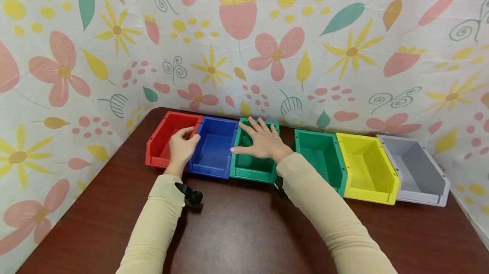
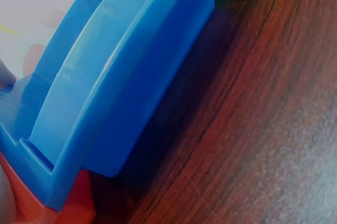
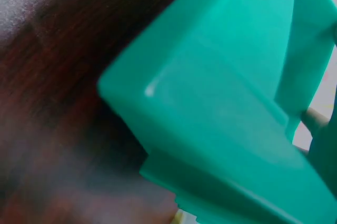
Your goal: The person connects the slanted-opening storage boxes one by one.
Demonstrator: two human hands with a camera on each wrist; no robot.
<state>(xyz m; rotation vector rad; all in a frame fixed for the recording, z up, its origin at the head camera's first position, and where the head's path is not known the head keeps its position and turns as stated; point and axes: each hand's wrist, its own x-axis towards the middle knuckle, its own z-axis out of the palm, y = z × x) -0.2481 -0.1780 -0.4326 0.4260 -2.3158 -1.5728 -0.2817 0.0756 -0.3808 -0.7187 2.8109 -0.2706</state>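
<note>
In the head view, my left hand (image 1: 182, 146) is at the side walls where the red bin (image 1: 157, 138) meets the blue bin (image 1: 212, 149). Its curled fingers and thumb pinch the adjoining rims from either side. The blue bin's front lip (image 2: 95, 82) fills much of the left wrist view, with a fingertip at its inner wall. My right hand (image 1: 261, 140) lies spread over a green bin (image 1: 254, 175), fingers straight toward its back and the thumb across the left rim. That bin's green wall (image 3: 210, 103) looms close in the right wrist view.
Right of the hands stand a second green bin (image 1: 321, 155), a yellow bin (image 1: 368, 172) and a grey bin (image 1: 416, 168) side by side, a gap apart from the left row. All sit on a dark wooden table (image 1: 237, 227) against a floral cloth (image 1: 244, 53).
</note>
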